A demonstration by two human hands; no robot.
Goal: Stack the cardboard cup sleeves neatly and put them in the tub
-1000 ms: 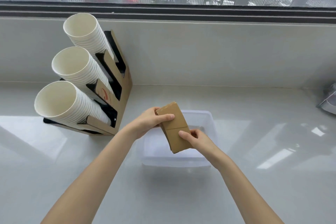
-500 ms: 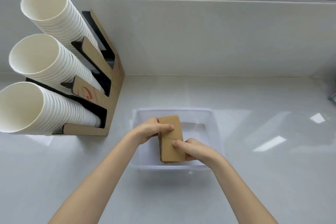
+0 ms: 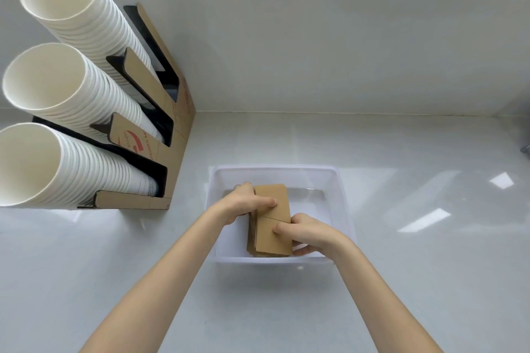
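Both hands are gripping the stack of cup sleeves (image 3: 272, 221) inside the clear tub (image 3: 341, 198). The left hand (image 3: 243, 205) is curling around the stack's far end, thumb lying across the top; the right hand (image 3: 308, 233) is pinching the near end, thumb on top. The stack is sitting against the tub's near wall, with open floor showing to its right. A cup rack (image 3: 172, 135) is standing well to the left on the counter (image 3: 415, 266)
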